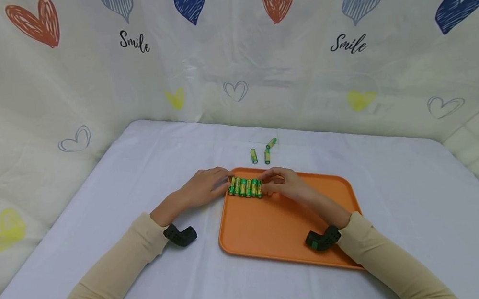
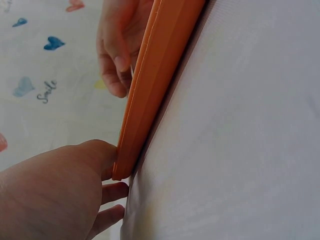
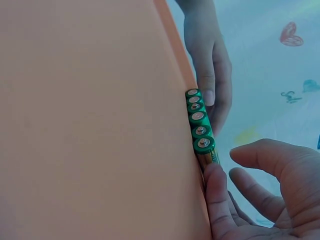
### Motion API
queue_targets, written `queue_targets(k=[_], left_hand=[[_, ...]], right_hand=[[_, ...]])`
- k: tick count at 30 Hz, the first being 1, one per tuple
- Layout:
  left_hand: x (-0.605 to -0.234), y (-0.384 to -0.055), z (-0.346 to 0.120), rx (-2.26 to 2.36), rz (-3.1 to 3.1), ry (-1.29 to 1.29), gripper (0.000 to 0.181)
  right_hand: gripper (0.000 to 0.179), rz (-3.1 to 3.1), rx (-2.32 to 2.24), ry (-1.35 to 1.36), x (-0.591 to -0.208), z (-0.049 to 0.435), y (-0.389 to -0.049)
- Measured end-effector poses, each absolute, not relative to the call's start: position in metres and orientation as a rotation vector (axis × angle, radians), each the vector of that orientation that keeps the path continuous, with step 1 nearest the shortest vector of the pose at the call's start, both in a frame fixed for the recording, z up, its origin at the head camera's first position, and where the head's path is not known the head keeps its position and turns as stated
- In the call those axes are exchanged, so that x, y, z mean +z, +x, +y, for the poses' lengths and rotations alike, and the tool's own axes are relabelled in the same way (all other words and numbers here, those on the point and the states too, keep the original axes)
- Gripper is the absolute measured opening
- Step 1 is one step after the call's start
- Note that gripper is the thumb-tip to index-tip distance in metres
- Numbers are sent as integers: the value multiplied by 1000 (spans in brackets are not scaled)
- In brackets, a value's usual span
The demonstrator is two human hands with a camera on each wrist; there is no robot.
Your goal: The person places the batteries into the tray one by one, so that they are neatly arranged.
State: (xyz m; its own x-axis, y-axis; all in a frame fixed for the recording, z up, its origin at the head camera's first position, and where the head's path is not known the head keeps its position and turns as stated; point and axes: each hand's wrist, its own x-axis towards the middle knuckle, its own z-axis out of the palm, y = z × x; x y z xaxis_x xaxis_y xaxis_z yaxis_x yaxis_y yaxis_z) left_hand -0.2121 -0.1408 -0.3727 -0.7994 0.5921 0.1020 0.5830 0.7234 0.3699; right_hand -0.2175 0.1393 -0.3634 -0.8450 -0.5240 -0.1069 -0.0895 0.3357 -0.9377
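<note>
Several green and gold batteries (image 1: 243, 187) lie side by side in a row at the back left of the orange tray (image 1: 269, 228). At the row's left end, my left hand (image 1: 208, 186) reaches over the tray's edge, thumb close to the end battery and fingers extended. My right hand (image 1: 286, 183) is at the other end of the row. In the right wrist view, one fingertip (image 3: 216, 180) of it rests against the nearest battery (image 3: 205, 145), while its other fingers stand loosely bent and apart from the row.
Beyond the tray's back rim, three more batteries lie loose on the white tablecloth (image 1: 170, 151), one at a slant (image 1: 271, 143) against another (image 1: 267, 156), the third (image 1: 254, 156) to their left. A curtain (image 1: 300, 57) printed with hearts hangs behind.
</note>
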Motion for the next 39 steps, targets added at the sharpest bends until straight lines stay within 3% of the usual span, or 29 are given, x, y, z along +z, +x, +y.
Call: queue_targets(k=[15, 39], left_hand=[[-374, -214, -142, 611, 2890, 987, 44], [-374, -213, -142, 630, 2900, 992, 41]], right_hand=[[38, 2245, -1573, -526, -366, 143, -222], [22, 2457, -1681, -484, -363, 144, -246]])
